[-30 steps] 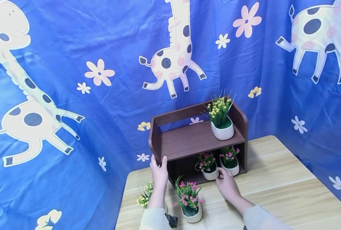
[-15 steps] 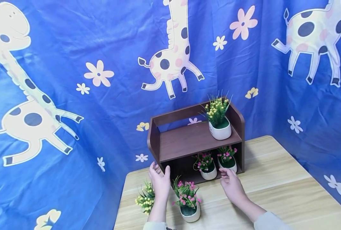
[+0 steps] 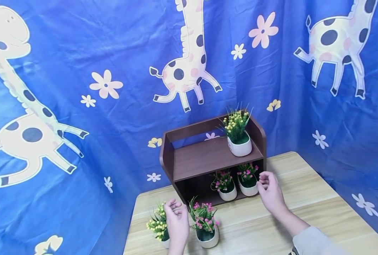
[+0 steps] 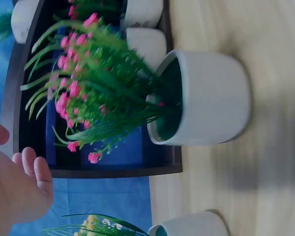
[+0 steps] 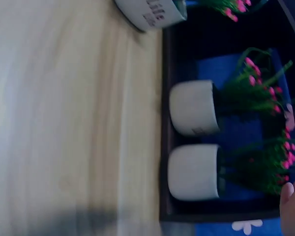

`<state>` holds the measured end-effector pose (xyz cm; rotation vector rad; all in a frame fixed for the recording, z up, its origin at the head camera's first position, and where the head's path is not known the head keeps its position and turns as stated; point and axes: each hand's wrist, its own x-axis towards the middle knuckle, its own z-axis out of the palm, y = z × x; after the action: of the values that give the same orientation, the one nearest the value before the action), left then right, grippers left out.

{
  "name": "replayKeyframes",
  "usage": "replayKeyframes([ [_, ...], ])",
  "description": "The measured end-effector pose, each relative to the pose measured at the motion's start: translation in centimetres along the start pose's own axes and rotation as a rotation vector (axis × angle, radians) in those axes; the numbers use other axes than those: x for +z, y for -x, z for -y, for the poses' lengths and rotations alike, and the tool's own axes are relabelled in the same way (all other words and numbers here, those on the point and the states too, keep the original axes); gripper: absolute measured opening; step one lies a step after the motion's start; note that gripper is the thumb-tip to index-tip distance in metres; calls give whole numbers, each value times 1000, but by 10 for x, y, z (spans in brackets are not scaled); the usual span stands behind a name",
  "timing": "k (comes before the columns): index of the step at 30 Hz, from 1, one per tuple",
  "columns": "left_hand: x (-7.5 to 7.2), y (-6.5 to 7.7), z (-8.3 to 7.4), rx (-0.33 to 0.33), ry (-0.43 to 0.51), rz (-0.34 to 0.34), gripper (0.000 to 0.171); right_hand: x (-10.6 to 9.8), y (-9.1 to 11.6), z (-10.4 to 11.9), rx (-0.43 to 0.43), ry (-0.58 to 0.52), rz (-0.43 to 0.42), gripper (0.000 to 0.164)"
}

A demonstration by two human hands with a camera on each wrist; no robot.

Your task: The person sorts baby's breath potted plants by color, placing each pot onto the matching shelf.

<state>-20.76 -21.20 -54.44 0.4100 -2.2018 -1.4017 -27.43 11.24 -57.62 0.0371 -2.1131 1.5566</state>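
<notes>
My left hand [image 3: 178, 223], fingers loosely bent and holding nothing, hovers between a yellow-flowered potted plant [image 3: 159, 226] and a pink-flowered potted plant [image 3: 206, 226] on the table. It partly covers the yellow plant's white pot. Beside the shelf's right end is my right hand [image 3: 272, 193], with bent fingers and nothing in its grasp. Closest to it stands a pink-flowered potted plant [image 3: 248, 185] on the lower shelf. Another pink potted plant [image 3: 228, 189] stands just left of that one. In the right wrist view, only the fingertips [image 5: 290, 194] show at the lower right.
The dark brown two-tier shelf [image 3: 205, 161] stands on the wooden table [image 3: 307, 198]. A yellow-flowered potted plant [image 3: 239, 141] sits at the right of its upper tier. Behind hangs a blue curtain [image 3: 128, 117] printed with giraffes and flowers.
My left hand has left the shelf's left side and come down toward the front plants. My right hand has moved from the lower-shelf pots to the right. The plants stay in place.
</notes>
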Motion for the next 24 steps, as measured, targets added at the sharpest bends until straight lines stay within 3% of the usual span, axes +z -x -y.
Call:
replayKeyframes([
  [5,-6,25,6,37,-19,-32,40,-12,-18,2,46,2,-66,33],
  [12,-12,44,24,41,-36,-113,35,-22,-49,5,19,14,-50,54],
  [18,-17,53,56,76,-57,-146,26,-26,-76,9,-57,108,98,76],
  [21,-22,54,75,69,-68,-152,27,-22,-87,11,-73,144,143,75],
  [24,-25,55,95,50,-85,-160,29,-17,-96,12,-85,192,124,68],
])
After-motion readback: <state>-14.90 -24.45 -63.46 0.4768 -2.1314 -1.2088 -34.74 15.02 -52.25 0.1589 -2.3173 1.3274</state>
